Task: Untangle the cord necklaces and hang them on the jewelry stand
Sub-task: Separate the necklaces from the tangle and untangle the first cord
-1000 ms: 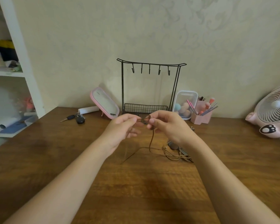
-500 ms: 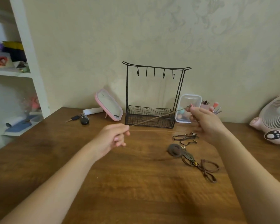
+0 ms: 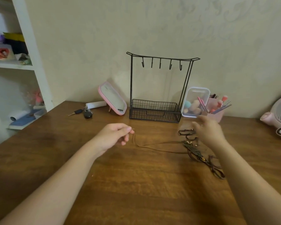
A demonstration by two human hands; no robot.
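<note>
Step, judged: untangling, one cord partly drawn out; nothing hung yet.
Left of centre: left hand point(image 3: 115, 135), thumb and forefinger pinching end of brown cord point(image 3: 159, 143).
From there: drooping to wooden table point(image 3: 136, 184), running slack rightward into tangle of cord necklaces point(image 3: 193, 148), right of centre.
Centre, behind: jewelry stand point(image 3: 154, 111), upright against wall, all five hooks bare.
Right of centre: right hand point(image 3: 208, 130) just above tangle, motion-blurred; grasp impossible to tell.
Next, probably: pin tangle down, draw cord free slowly, lift loop to a hook.
Necklaces: thin, dark brown, limp, small beads, overlapping loops; likely to snag.
</note>
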